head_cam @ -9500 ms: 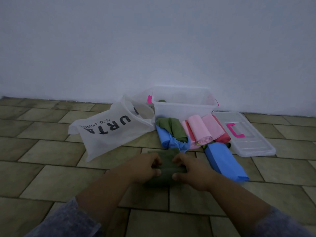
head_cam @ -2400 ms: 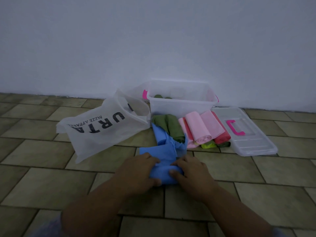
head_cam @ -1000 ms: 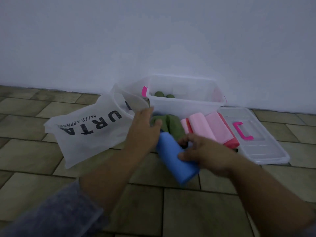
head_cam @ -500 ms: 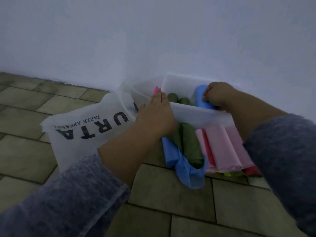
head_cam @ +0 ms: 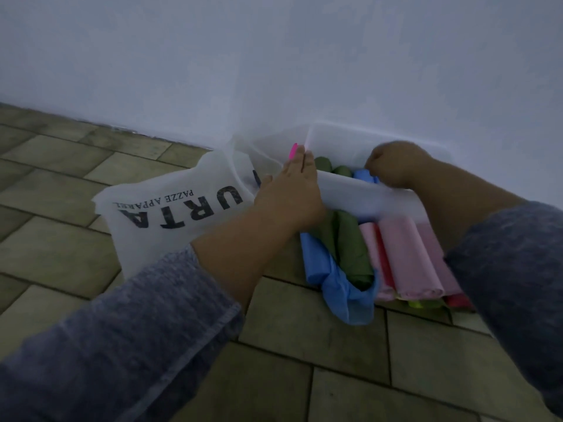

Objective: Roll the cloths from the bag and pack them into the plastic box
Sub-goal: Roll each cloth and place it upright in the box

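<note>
Plainly the packing is under way, though I judge it well short of done. Inside the clear plastic box [head_cam: 368,200], set against the wall, two rolled dark-green cloths [head_cam: 323,164] stand at its left end with a rolled blue cloth [head_cam: 362,175] just beside them. The right hand [head_cam: 394,164] reaches into the box, its grip curled onto the top of that blue roll, apparently seating it. The left hand [head_cam: 292,194] lies on the box's near left corner with straight fingers, grip released, probably steadying it.

In front of the box a heap remains on the floor: a loose blue cloth [head_cam: 336,283], a dark-green bundle [head_cam: 352,246] lying on it, pale pink rolls [head_cam: 408,257], a red cloth [head_cam: 457,300] and a lime-green cloth [head_cam: 416,304] underneath. The white fabric bag with black lettering [head_cam: 170,208] lies on its side at the left; its contents are hidden.

Everything sits on a floor of olive-brown tiles [head_cam: 304,333] below a plain pale wall [head_cam: 274,56], in dim light.
</note>
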Demonstrator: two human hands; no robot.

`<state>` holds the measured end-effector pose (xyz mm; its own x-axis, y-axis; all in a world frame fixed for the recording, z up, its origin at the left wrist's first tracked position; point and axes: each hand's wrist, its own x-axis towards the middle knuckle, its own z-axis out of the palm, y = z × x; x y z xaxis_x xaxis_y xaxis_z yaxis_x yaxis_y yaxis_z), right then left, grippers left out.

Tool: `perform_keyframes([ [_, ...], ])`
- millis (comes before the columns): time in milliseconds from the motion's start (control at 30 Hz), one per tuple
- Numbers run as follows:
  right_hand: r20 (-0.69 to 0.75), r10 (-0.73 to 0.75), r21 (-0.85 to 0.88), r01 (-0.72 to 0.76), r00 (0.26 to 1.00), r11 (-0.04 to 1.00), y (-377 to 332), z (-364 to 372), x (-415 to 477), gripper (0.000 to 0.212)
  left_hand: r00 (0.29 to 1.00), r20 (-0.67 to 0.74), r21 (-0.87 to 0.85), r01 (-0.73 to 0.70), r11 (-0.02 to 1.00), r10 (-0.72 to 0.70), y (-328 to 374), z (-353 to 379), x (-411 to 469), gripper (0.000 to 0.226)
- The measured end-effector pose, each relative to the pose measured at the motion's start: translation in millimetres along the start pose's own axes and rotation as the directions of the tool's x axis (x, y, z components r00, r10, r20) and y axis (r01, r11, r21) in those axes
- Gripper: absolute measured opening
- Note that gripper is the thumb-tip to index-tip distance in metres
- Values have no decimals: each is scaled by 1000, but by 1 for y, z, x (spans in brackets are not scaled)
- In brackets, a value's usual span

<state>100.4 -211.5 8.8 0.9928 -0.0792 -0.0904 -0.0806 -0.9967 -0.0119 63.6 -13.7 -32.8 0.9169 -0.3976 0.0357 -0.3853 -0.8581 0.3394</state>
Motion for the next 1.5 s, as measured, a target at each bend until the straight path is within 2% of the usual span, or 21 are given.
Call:
perform_keyframes([
  [67,-285,64,140,-24,956,990,3,-13,-20,13,999,24,-89,-42,995,44,-9,-9,-11,87],
  [133,-340,78,135,-34,937,990,10,-23,-48,1,994,66,-115,-75,991,83,-15,-16,-36,83],
  [200,-109,77,54,-72,991,996,16,-23,-74,14,985,-136,-4,108,994,-107,-12,16,-48,57],
  [233,45,117,34,-119,992,992,15,-17,-89,22,970,62,-23,237,971,-235,-18,12,-69,34],
  [267,162,164,5,-167,973,986,14,-7,-102,30,889,45,-6,456,890,-455,-18,6,-85,33],
  [300,206,204,-50,-198,957,979,12,6,-111,37,810,258,198,489,850,-526,-21,16,-99,40],
  [333,186,224,-109,-207,957,972,11,21,-117,46,837,465,178,231,957,-289,-36,35,-113,40],
  [367,135,236,-152,-215,962,965,10,34,-122,55,945,312,314,-3,949,-100,-34,60,-112,45],
  [400,78,244,-163,-230,967,960,8,45,-125,60,874,485,291,-123,949,-35,-22,44,-126,51],
  [433,37,258,-139,-251,965,958,7,53,-126,61,803,595,247,-142,959,-35,-23,31,-143,57],
  [567,-48,316,93,-311,947,946,8,55,-134,67,814,580,299,-176,938,-32,-25,40,-131,57],
  [700,-277,223,225,-162,935,961,-21,49,-164,53,792,610,359,-248,900,-25,-32,40,-126,55],
  [833,-354,-40,87,76,934,993,-75,70,-212,55,816,578,299,-191,935,-18,-31,32,-135,46],
  [900,-297,-191,-21,193,936,981,-93,90,-237,51,873,485,141,-23,990,-49,-33,21,-140,41],
  [1000,-188,-302,-15,305,934,952,-103,110,-265,50,967,156,-219,233,948,-201,-45,0,-144,42],
  [1067,-205,-325,12,335,923,942,-104,113,-273,49,965,-85,-433,187,881,-247,-47,-8,-146,40],
  [1100,-207,-339,27,352,918,936,-104,114,-275,47,969,-114,-540,124,833,-218,-45,-12,-147,35],
  [1200,-186,-370,94,391,910,915,-104,114,-275,44,985,157,-697,63,714,66,-24,-5,-150,26],
  [1267,-197,-374,114,400,906,910,-103,114,-274,47,914,365,-564,66,823,177,-16,9,-152,27],
  [1367,-189,-367,128,393,911,911,-100,113,-272,50,889,436,-350,25,937,139,-24,23,-152,43],
  [1500,-173,-360,176,389,917,904,-91,112,-269,50,875,462,-385,49,922,146,-30,24,-147,47],
])
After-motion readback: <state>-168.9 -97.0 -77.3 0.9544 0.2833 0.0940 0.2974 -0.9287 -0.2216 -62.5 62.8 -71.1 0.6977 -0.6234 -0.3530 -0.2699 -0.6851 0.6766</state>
